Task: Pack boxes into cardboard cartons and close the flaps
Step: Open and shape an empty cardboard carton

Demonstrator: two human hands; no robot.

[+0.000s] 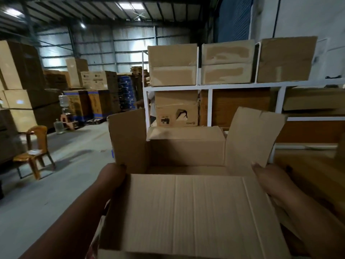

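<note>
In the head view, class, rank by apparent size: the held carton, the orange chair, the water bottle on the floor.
1. Carton, though nearness inflates it.
2. Chair.
3. Bottle.

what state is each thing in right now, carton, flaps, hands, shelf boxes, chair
carton: open, held up, no box visible inside
side flaps: standing up
near flap: folded out toward the camera
left hand: grips the carton's left side
right hand: grips the carton's right side
shelf boxes: closed, on the white rack
plastic chair: upright, unoccupied
</note>
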